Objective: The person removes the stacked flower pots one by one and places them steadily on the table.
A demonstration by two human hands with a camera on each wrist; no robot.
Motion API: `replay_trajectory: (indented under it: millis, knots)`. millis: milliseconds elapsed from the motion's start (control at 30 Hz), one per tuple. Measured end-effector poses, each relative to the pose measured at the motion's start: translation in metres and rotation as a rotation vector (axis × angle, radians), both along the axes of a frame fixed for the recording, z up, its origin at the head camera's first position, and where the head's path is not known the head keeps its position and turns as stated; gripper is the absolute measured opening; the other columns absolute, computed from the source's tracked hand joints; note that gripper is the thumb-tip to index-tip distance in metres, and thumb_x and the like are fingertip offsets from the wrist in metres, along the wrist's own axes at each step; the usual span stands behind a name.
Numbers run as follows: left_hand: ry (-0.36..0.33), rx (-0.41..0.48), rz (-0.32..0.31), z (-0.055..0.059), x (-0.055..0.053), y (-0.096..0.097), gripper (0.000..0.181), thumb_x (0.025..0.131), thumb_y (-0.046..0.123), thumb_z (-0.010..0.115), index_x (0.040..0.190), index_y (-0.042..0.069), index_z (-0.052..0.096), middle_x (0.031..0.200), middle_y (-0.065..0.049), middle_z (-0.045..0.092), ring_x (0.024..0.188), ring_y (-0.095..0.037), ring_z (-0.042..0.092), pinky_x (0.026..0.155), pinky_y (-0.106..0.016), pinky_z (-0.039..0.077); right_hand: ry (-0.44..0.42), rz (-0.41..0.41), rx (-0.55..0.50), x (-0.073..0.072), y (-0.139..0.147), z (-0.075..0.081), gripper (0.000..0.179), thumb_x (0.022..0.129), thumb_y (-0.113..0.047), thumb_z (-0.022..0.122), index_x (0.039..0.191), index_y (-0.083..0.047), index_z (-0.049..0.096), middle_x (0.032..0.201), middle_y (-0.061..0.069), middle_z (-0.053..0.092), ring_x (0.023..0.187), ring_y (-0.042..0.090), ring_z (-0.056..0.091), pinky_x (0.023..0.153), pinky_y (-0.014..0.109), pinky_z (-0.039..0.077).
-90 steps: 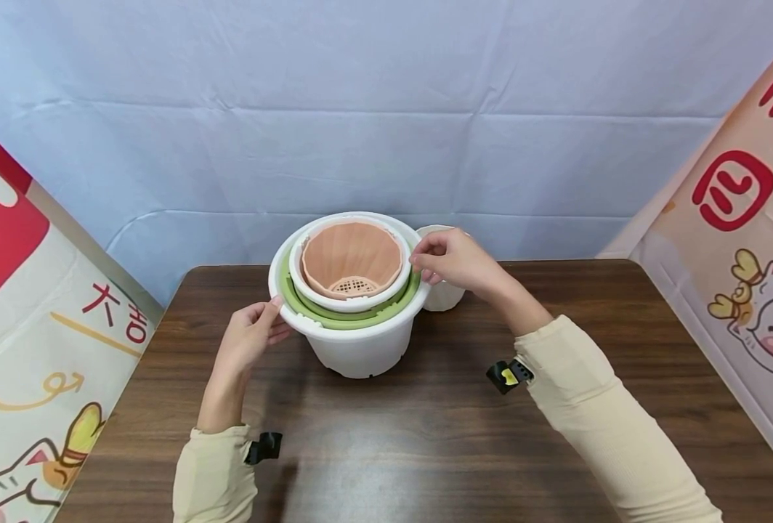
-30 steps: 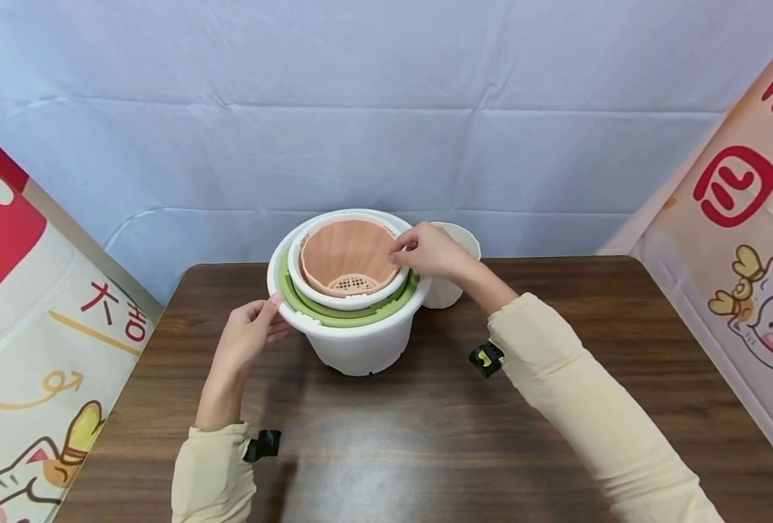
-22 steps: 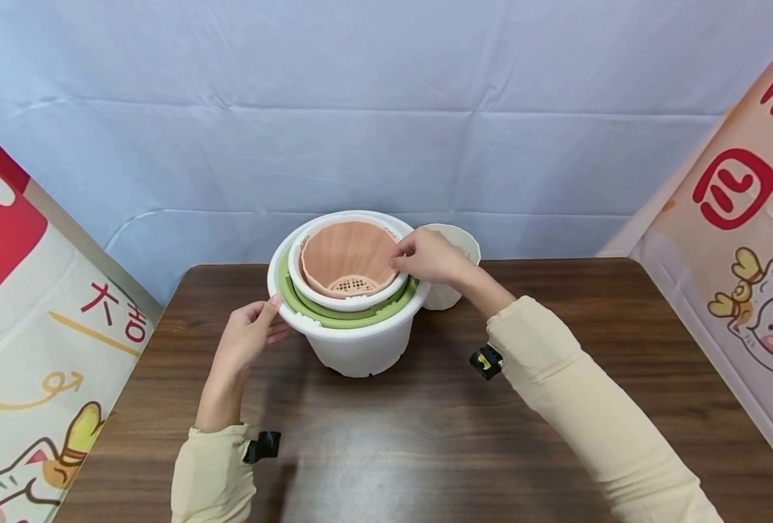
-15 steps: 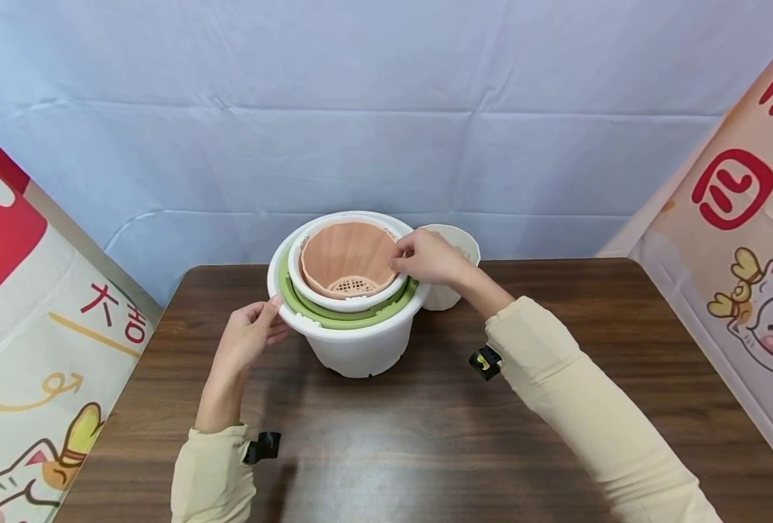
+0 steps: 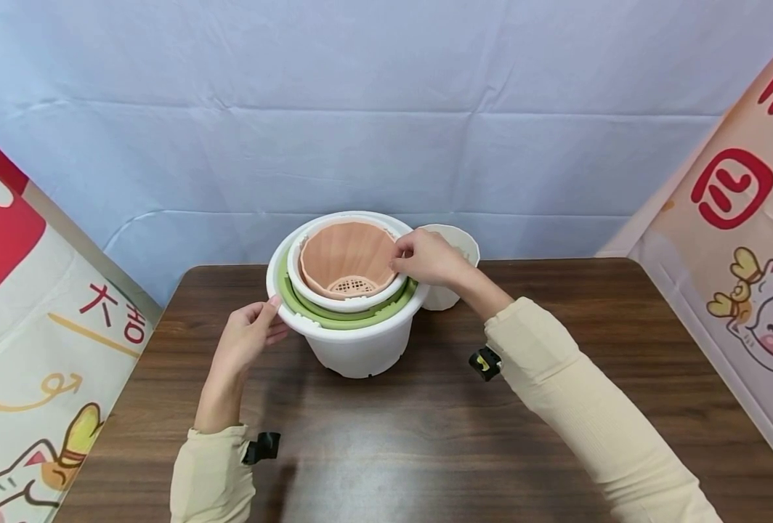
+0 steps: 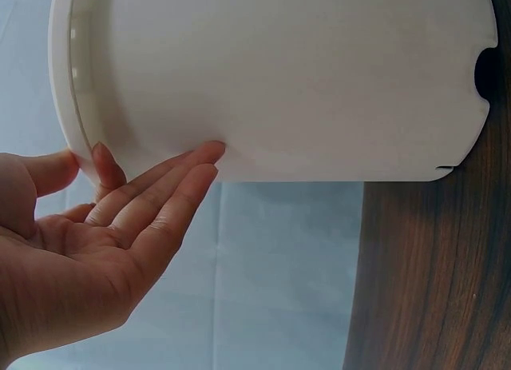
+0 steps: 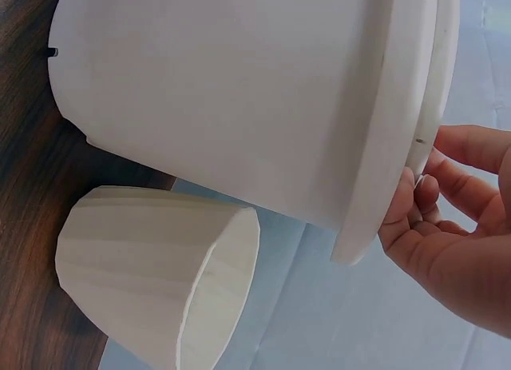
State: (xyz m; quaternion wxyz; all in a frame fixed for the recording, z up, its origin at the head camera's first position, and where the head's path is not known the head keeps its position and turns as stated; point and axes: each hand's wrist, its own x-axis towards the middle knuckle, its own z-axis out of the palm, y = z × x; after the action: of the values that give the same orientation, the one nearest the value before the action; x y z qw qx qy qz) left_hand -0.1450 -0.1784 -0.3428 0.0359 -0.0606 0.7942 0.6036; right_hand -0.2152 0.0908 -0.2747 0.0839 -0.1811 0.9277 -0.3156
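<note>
Plastic flowerpots stand nested on the table: a large white pot (image 5: pixel 360 352) outside, a green pot (image 5: pixel 341 322) within it, then a smaller white pot (image 5: pixel 314 296), and a pink pot (image 5: pixel 343 250) with a grid bottom innermost. My left hand (image 5: pixel 245 335) pinches the large pot's rim at its left; in the left wrist view the other fingers reach under the rim to the wall. At the right side, my right hand (image 5: pixel 429 256) pinches the smaller white pot's rim, close to the pink rim. Some right fingertips are hidden in the head view.
A cream fluted pot (image 7: pixel 144 266) stands just right of the stack, partly behind my right hand in the head view. The brown wooden table (image 5: pixel 386 450) ends at a pale cloth backdrop (image 5: pixel 360 131). Printed banners flank both sides.
Over the three seconds my right hand has moved left, from beside the large pot's right rim onto the inner pots' rims. In the last second hands and pots hold still.
</note>
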Motion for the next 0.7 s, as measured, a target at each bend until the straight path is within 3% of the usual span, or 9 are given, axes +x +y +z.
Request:
replay_trajectory:
  millis: [400,700]
  knots:
    - [-0.007,0.015,-0.004,-0.0001,0.0003,-0.0009,0.049,0.097,0.034,0.044,0.113,-0.012,0.052,0.101,-0.019,0.061,0.083,-0.010,0.062,0.084,-0.035,0.052,-0.001,0.004,-0.001,0.0003,-0.0007,-0.0007,0.010,0.084,-0.008,0.058,0.082,-0.003,0.067,0.070,0.003,0.056,0.069,0.016,0.048,0.057,0.023,0.039]
    - [-0.014,-0.001,-0.008,-0.0031,-0.0011,-0.0004,0.050,0.097,0.036,0.044,0.113,-0.011,0.052,0.102,-0.021,0.060,0.084,-0.011,0.063,0.081,-0.032,0.053,-0.004,0.012,-0.011,0.0009,0.0010,-0.0007,0.012,0.084,-0.008,0.059,0.085,-0.003,0.069,0.074,0.004,0.059,0.071,0.017,0.049,0.059,0.023,0.040]
